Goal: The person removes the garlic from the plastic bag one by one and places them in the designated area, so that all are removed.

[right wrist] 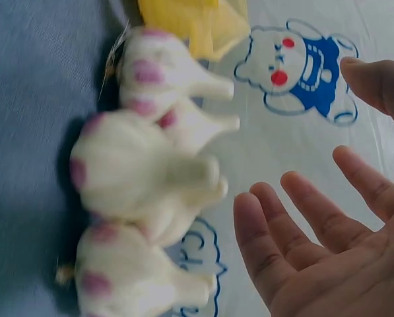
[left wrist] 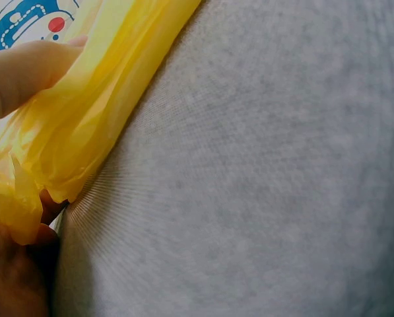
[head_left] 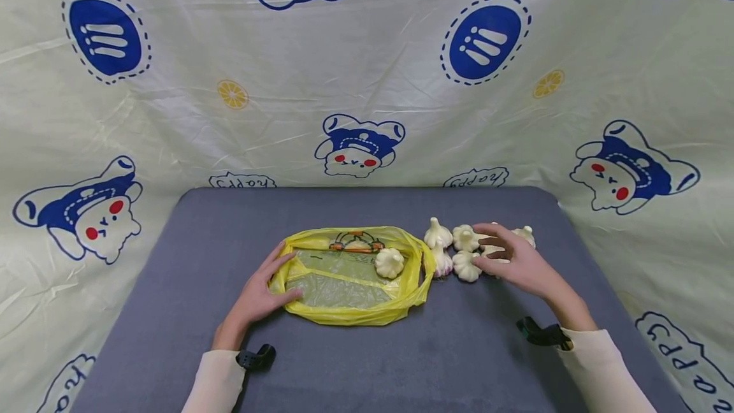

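Note:
A yellow plastic bag (head_left: 350, 318) lies with its mouth spread wide, and one garlic bulb (head_left: 390, 263) sits inside toward its right end. At the bag's left end my left hand (head_left: 256, 295) grips the rim, thumb over the edge. In the left wrist view the yellow plastic (left wrist: 111, 99) shows between thumb and fingers. My right hand (head_left: 523, 265) hovers over a cluster of white garlic bulbs (head_left: 466, 266), hiding some of them. Its fingers are spread and hold nothing in the right wrist view, where purple-blotched bulbs (right wrist: 127, 165) stand beside the fingertips (right wrist: 249, 211).
The dark grey table (head_left: 447, 362) carries the bag and the bulbs, which nearly touch the bag's right side. A pale printed curtain (head_left: 367, 81) hangs behind and around the table. Both wrists wear black straps (head_left: 257, 358).

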`<action>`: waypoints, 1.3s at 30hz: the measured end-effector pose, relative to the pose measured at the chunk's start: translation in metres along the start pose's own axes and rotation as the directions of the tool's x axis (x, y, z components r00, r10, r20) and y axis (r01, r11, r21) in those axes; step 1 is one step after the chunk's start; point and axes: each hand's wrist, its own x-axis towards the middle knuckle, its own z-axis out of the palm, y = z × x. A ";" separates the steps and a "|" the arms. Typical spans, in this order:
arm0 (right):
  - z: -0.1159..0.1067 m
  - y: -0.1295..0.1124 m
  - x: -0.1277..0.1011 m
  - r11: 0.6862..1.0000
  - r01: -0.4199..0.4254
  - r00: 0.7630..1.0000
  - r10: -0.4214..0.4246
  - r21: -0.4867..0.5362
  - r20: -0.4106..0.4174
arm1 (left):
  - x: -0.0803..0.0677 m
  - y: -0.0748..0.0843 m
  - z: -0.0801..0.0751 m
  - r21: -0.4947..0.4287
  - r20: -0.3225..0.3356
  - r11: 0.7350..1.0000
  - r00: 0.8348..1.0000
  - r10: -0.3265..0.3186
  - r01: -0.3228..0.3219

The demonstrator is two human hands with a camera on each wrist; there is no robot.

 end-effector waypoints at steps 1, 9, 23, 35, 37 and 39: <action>0.003 -0.002 0.001 1.000 0.012 1.000 -0.012 0.005 0.006 | 0.000 0.000 0.000 -0.003 0.001 1.000 1.000 -0.001 0.001; 0.024 -0.020 0.016 0.994 0.066 0.993 -0.074 0.090 0.087 | 0.001 0.002 -0.001 -0.016 0.007 1.000 1.000 0.003 -0.003; 0.070 -0.052 0.047 0.980 0.068 0.941 -0.125 0.187 0.313 | 0.001 0.003 -0.001 -0.020 0.009 1.000 1.000 0.009 -0.009; 0.101 -0.062 0.073 0.984 0.045 0.913 -0.109 0.170 0.392 | 0.000 -0.001 -0.001 0.005 0.003 1.000 1.000 0.023 -0.023; 0.105 -0.064 0.077 0.982 0.050 0.906 -0.121 0.181 0.405 | 0.000 -0.001 -0.001 0.006 0.002 1.000 1.000 0.020 -0.020; 0.108 -0.067 0.080 0.981 0.055 0.900 -0.129 0.185 0.417 | -0.001 -0.001 0.000 0.005 0.001 1.000 1.000 0.020 -0.020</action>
